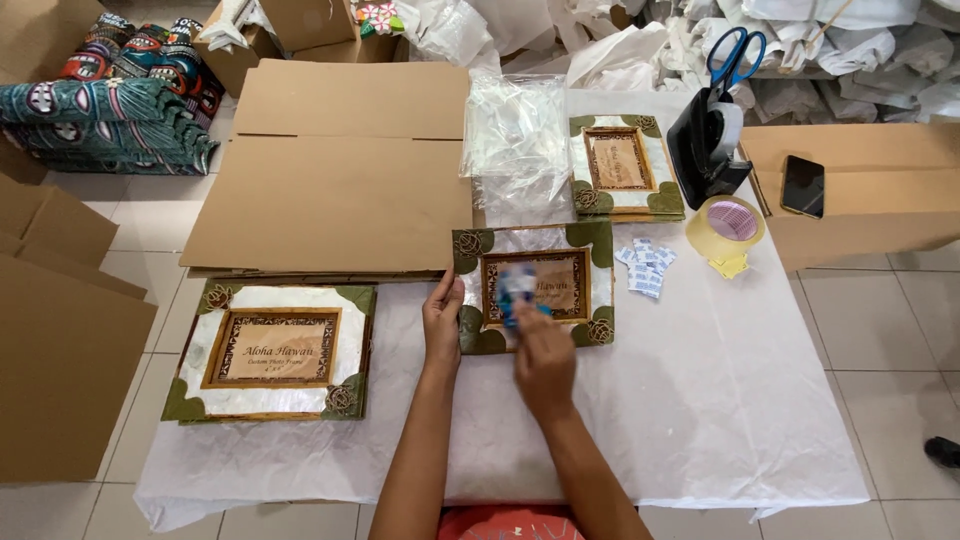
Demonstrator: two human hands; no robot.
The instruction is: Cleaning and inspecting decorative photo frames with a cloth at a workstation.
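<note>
A decorated photo frame [590, 245] with green leaf corners and a wooden inner border lies in the middle of the white-covered table [700, 400]. My left hand [442, 320] grips its left edge. My right hand [545, 360] hovers over the frame's lower middle and holds a small blue-and-white packet [517, 290], blurred by motion, above the frame's centre.
A stack of similar frames [275, 350] sits at the left, another frame stack [625, 165] at the back. Clear plastic bags [515, 130], small white-blue packets [645, 265], a tape roll [727, 228], a black holder with scissors [715, 120], flat cardboard [340, 170] and a phone [803, 185] surround them.
</note>
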